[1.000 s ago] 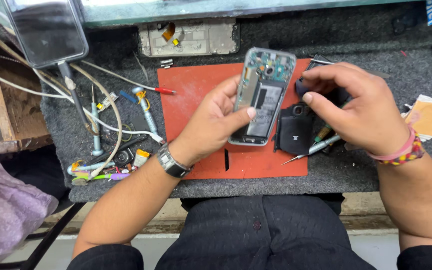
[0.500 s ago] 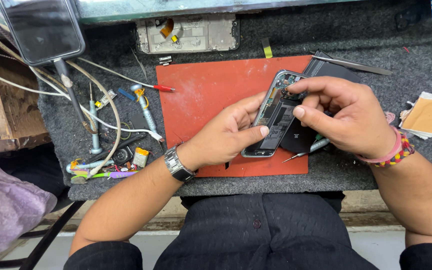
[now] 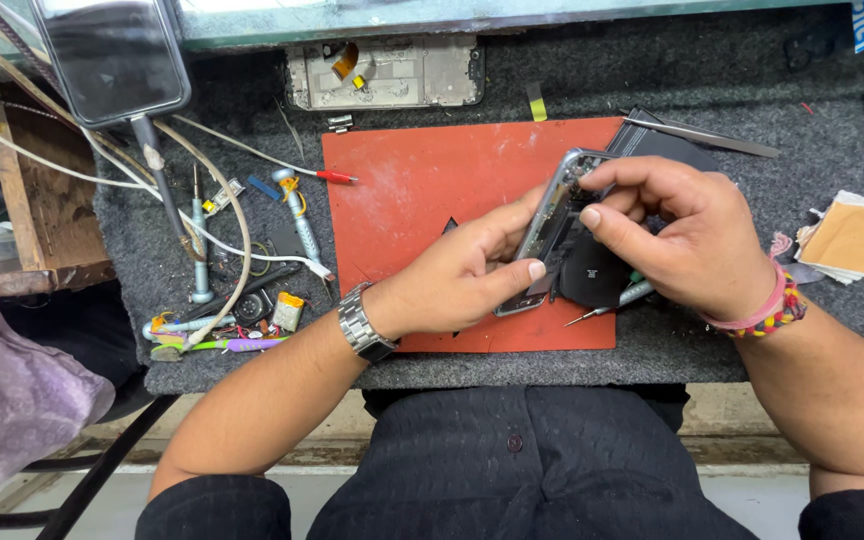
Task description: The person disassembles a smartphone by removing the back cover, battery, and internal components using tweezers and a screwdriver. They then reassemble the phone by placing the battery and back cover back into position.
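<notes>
Two hands meet over the grey felt bench (image 3: 752,330), which fills most of the frame, and on it the red work mat (image 3: 422,190) sits at centre. Smaller, at upper centre, lies a stripped phone frame (image 3: 384,72); at left, a clutter of cables and screwdrivers (image 3: 202,240).

At right of centre, above the mat, I hold the opened phone (image 3: 552,225) tipped up on its edge, its bared insides showing. I judge it light and stiff along its metal rim but fragile inside, with a slick edge, so the rim is the place to take it, not the exposed parts.

My left hand (image 3: 462,275) pinches its lower long edge, thumb pressed on one side, fingers closed behind. My right hand (image 3: 687,235) curls over the top, fingertips pressed to the upper edge and a dark back cover (image 3: 592,280) just beneath. Neither hand is spread; both are closed on the phone.
</notes>
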